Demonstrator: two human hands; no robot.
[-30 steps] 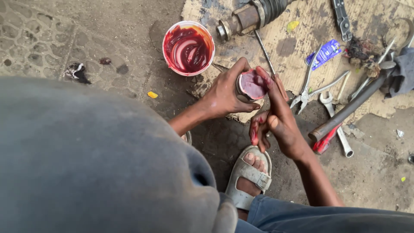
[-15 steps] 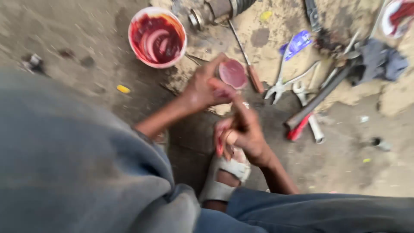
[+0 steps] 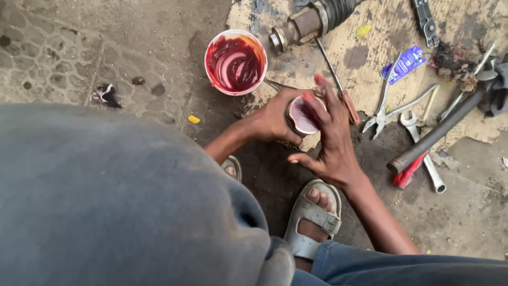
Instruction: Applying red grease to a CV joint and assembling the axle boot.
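Glossy red grease (image 3: 235,66) fills a smooth plastic tub (image 3: 211,44); dull metal pliers (image 3: 386,108) lie on rough, stained cardboard (image 3: 370,79).

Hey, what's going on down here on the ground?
A person crouches over a dirty floor. Their left hand grips a small round metal part smeared with red grease, and the right hand's red-stained fingers press into its open end. A tub of red grease sits just beyond, with pliers and other tools to the right.

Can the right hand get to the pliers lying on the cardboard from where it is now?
Probably yes. The right hand is at the round part gripped by the left hand; the pliers lie just to its right, with only the screwdriver between.
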